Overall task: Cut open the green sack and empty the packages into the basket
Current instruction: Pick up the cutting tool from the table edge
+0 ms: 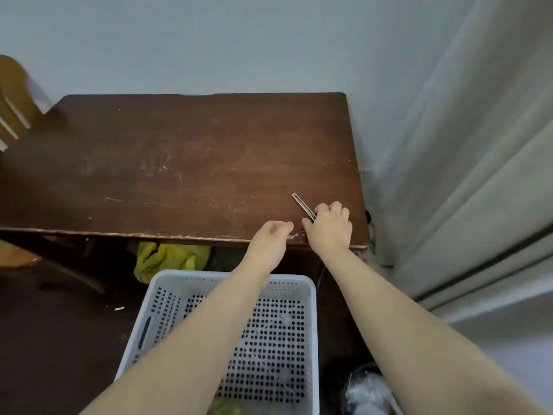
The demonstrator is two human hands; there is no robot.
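Observation:
A slim metal utility knife (pixel 302 205) lies at the near right corner of the brown wooden table (pixel 179 163); my right hand (pixel 329 227) is closed around its near end. My left hand (pixel 273 235) hovers just left of it over the table's front edge, fingers curled with nothing in them. A yellow-green sack (pixel 170 260) lies crumpled on the floor under the table. In front of it stands a white perforated basket (pixel 311 310), under my forearms, with pale packages showing dimly through its holes and something green at its near bottom edge.
A wooden chair (pixel 15 97) stands at the far left of the table. Grey curtains (pixel 466 163) hang along the right side. A clear plastic bag (pixel 366 390) lies on the dark floor right of the basket.

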